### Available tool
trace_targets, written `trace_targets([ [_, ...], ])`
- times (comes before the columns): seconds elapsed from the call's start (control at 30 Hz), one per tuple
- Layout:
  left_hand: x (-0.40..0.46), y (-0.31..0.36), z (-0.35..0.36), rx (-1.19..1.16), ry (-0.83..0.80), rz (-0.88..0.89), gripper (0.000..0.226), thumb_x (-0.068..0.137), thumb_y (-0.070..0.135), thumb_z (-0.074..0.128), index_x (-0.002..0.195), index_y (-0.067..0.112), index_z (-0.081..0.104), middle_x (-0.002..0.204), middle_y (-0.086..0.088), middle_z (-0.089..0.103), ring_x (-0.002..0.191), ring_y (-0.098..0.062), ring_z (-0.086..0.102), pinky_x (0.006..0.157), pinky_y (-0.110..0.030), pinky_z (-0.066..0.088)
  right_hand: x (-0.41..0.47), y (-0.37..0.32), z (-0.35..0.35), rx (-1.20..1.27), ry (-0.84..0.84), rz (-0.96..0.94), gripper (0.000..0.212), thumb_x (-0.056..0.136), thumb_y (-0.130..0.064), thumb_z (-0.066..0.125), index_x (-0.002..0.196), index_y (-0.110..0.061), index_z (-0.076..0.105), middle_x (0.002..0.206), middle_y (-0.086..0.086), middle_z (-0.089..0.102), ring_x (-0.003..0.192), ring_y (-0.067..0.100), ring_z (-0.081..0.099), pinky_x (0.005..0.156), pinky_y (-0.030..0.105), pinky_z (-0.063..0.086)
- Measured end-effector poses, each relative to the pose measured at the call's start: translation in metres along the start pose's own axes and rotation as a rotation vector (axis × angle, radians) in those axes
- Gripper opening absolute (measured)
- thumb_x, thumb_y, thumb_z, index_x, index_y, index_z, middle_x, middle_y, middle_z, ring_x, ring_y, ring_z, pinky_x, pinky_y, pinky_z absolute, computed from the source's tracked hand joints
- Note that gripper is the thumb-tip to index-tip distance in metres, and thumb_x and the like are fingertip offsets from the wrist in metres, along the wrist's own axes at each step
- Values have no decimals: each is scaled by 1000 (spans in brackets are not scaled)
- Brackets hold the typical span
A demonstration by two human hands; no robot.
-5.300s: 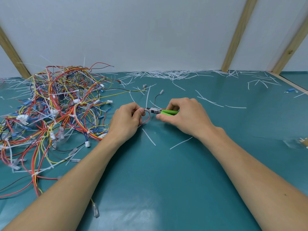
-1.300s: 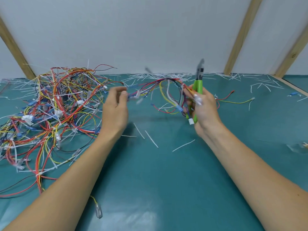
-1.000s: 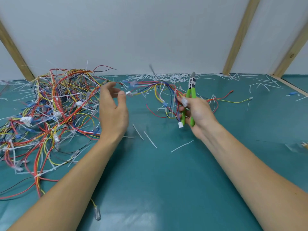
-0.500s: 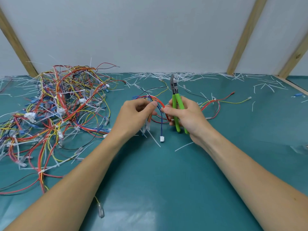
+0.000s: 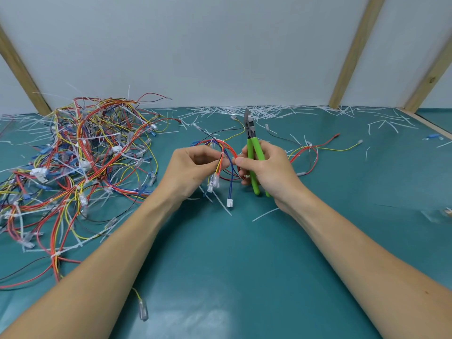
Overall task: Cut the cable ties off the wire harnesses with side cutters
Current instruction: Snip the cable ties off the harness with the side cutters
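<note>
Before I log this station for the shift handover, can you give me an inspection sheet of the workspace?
Surface: teal mat, glare near the front edge.
Job's things: side cutters, green handles, tips pointing up; small harness held between both hands.
Clutter: cut tie pieces strewn along the back edge.
Grippers: left hand pinches the harness; right hand grips the cutters, fingers on the wires.
Cables: tangled harness pile at left.
Surroundings: white wall, wooden battens.
</note>
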State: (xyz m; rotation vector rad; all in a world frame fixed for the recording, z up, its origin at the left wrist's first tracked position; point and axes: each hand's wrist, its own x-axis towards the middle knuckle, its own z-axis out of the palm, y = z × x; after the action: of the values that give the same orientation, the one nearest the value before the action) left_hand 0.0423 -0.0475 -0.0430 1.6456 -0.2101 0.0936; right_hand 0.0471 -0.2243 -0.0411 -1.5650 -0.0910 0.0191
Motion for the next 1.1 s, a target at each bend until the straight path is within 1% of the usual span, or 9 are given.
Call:
trace_targets([
  [0.1, -1, 1, 4, -58, 8, -4, 15, 73, 18, 82, 85, 13, 75, 82, -1, 74, 74, -7, 63, 75, -14, 50, 0, 0, -1, -34, 8, -15, 18, 91, -1, 72, 96, -10, 58, 67, -9, 64, 57, 13, 60, 53, 30, 53],
  [0.23, -2, 4, 4, 31, -20, 7, 10, 92, 16, 69, 83, 13, 69, 73, 8, 68, 71, -1, 61, 67, -6, 43, 0, 0, 1, -41, 33, -10, 19, 90, -2, 74, 95, -12, 58, 71, -7, 66, 58, 14, 60, 53, 30, 53],
  [0.4, -1, 6, 0, 127, -35, 10, 18, 96, 17, 65, 78, 15, 64, 66, 9, 62, 66, -6, 53, 66, -18, 41, 3, 0, -2, -163, 81, -65, 20, 89, -8, 77, 91, -19, 59, 74, -11, 68, 59, 6, 59, 63, 32, 50],
  [0.53, -2, 3, 1, 244, 106, 196, 14, 92, 27, 72, 86, 15, 67, 61, 14, 57, 56, -1, 46, 57, -14, 36, 4, -1, -5, -266, 142, -120, 22, 89, -12, 76, 86, -23, 58, 77, -11, 68, 59, 3, 58, 68, 28, 46],
  [0.63, -4, 1, 2, 358, 140, 296, 24, 83, 44, 78, 87, 22, 68, 62, 1, 58, 58, -5, 48, 57, -15, 35, 5, -2, -10, -337, 193, -163, 19, 89, -15, 76, 86, -24, 59, 74, -14, 69, 60, 0, 58, 67, 24, 48],
  [0.73, -6, -1, 4, 484, 139, 301, 27, 80, 49, 81, 91, 28, 67, 61, 4, 62, 55, -7, 51, 58, -26, 40, 4, -3, -10, -412, 198, -194, 15, 88, -19, 76, 89, -23, 62, 76, -15, 70, 65, 1, 62, 68, 24, 49],
  [0.83, -7, 0, 6, 456, 125, 291, 27, 92, 54, 63, 81, 29, 64, 61, 5, 67, 60, -20, 66, 64, -43, 54, 1, -3, -8, -404, 142, -190, 15, 87, -17, 77, 90, -18, 63, 78, -9, 73, 77, 16, 70, 80, 36, 56],
  [0.93, -8, 2, 5, 423, 168, 288, 37, 96, 53, 54, 74, 26, 67, 63, 5, 71, 63, -23, 68, 68, -47, 55, -1, -4, -7, -405, 87, -207, 18, 86, -16, 80, 90, -19, 62, 83, -4, 75, 81, 21, 72, 86, 42, 58],
  [1.1, -5, 12, 1, 242, 159, 341, 11, 97, 24, 65, 92, 16, 70, 82, 2, 73, 70, -17, 71, 69, -32, 56, 3, -4, -9, -347, 6, -192, 20, 86, -13, 81, 86, -19, 62, 64, -14, 66, 58, 5, 54, 64, 22, 45],
])
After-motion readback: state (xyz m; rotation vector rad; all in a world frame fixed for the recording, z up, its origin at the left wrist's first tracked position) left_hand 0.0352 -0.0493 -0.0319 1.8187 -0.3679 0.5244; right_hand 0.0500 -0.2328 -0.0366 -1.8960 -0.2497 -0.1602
